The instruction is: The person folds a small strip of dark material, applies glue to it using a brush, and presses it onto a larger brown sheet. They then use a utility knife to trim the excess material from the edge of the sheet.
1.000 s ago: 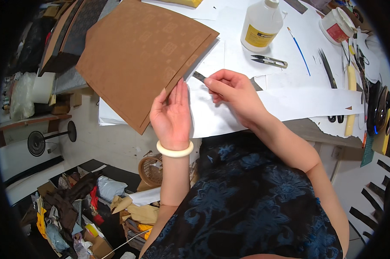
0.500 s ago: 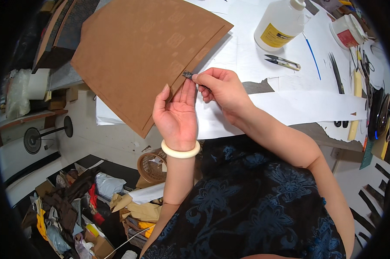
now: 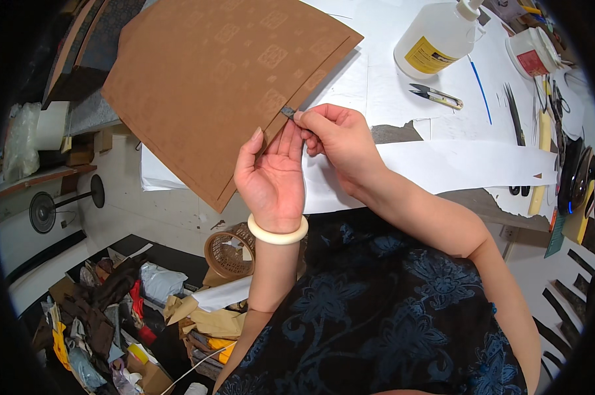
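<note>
A large brown patterned sheet (image 3: 212, 85), stiff like leather or lined board, reaches over the table's near left edge. My left hand (image 3: 276, 174), wearing a cream bangle (image 3: 278, 234), lies palm up at its right edge, thumb over the top and fingers beneath, holding it. Between thumb and fingers, my right hand (image 3: 342, 137) pinches a small dark grey piece (image 3: 287, 112). Its tip rests on the sheet's edge, above my left fingertips. What the piece is, I cannot make out; my right fingers cover most of it.
White paper (image 3: 436, 164) covers the table. A clear bottle (image 3: 426, 56) with a yellow label, thread snips (image 3: 437, 96), a thin blue stick (image 3: 480, 89) and a white tub (image 3: 533, 52) stand or lie to the right. Below left are a wicker basket (image 3: 213, 249) and piled scraps (image 3: 100, 316).
The view has shifted slightly. The tip of the dark grey piece sits a little differently on the sheet's edge; both hands keep nearly the same pose.
</note>
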`<state>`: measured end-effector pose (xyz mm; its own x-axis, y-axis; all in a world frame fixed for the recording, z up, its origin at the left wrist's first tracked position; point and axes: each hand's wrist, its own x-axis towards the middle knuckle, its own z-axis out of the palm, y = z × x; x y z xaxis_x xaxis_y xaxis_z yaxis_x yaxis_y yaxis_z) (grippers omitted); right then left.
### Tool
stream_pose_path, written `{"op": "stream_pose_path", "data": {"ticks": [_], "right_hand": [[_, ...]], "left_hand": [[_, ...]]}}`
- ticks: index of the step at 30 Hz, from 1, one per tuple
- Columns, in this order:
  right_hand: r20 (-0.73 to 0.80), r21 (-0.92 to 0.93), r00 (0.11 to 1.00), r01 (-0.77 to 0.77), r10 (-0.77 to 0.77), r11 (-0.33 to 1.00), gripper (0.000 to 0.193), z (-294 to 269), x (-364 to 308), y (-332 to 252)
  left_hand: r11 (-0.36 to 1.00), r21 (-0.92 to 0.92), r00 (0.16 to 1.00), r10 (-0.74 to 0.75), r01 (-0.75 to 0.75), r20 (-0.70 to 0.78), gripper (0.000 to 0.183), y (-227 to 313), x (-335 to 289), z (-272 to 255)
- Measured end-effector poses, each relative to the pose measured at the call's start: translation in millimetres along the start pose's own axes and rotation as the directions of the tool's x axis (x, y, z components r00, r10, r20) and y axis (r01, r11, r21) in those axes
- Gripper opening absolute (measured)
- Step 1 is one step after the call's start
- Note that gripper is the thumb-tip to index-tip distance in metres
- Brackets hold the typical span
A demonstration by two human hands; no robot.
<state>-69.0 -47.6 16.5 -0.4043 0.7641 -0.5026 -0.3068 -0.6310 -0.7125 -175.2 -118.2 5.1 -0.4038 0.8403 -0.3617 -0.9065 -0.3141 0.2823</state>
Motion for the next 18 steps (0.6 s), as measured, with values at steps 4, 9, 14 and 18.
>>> {"op": "stream_pose_path", "data": {"ticks": [4, 9, 14, 18], "right_hand": [[0.002, -0.020, 1.000, 0.010, -0.010, 1.000, 0.014, 1.3, 1.1, 1.7], [0.007, -0.082, 1.000, 0.021, -0.020, 0.996, 0.014, 1.3, 0.5, 1.7], [0.012, -0.037, 1.000, 0.013, -0.013, 0.999, 0.012, 1.9, 1.6, -0.2], [0.001, -0.032, 1.000, 0.022, -0.022, 0.999, 0.012, 0.4, 2.8, 1.4]], "left_hand": [[1.000, 0.008, 1.000, 0.000, 0.000, -0.002, 0.039, 0.2, 0.8, -2.9], [1.000, 0.010, 0.999, -0.003, 0.003, -0.033, 0.038, -0.5, 1.2, -3.7], [0.999, 0.039, 1.000, -0.008, 0.008, -0.017, 0.039, -0.2, 0.4, -4.6], [0.999, 0.049, 1.000, -0.007, 0.008, -0.018, 0.040, -0.2, 0.2, -3.7]]}}
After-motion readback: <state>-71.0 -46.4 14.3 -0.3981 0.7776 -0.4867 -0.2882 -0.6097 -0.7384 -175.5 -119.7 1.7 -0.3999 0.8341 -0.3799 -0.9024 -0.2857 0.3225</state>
